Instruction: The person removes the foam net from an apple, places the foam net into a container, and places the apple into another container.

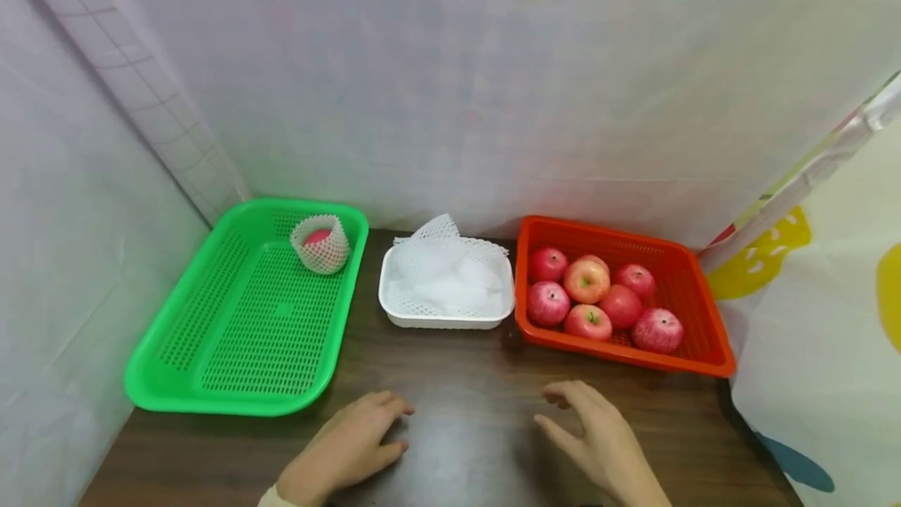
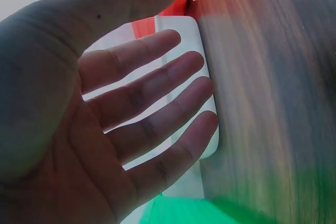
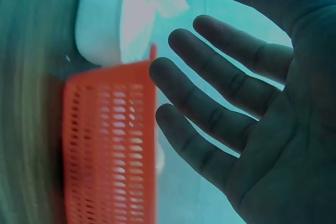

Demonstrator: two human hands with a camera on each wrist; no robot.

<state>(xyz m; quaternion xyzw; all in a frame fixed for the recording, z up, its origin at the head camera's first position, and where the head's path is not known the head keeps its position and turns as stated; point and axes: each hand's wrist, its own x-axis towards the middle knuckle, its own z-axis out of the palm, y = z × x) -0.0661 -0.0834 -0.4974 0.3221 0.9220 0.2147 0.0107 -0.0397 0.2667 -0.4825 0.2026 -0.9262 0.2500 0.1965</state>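
Note:
My left hand (image 1: 352,444) is over the front of the dark table, its fingers relaxed and holding nothing. Opposite it, my right hand (image 1: 598,440) is also empty, thumb and fingers spread apart. Beyond them stands a white tray (image 1: 445,322) with white foam net sleeves (image 1: 450,272) heaped in it. To its right, an orange-red basket (image 1: 626,352) holds several red apples (image 1: 587,281). The green basket (image 1: 320,382) on the left has one red apple (image 1: 318,236) in a foam net (image 1: 325,257) near its back right corner.
The brown wooden table (image 1: 450,390) carries all three containers in a row towards the back. White cloth (image 1: 450,84) hangs behind them and along the left side. On the right, a cloth with yellow patches (image 1: 763,253) borders the table.

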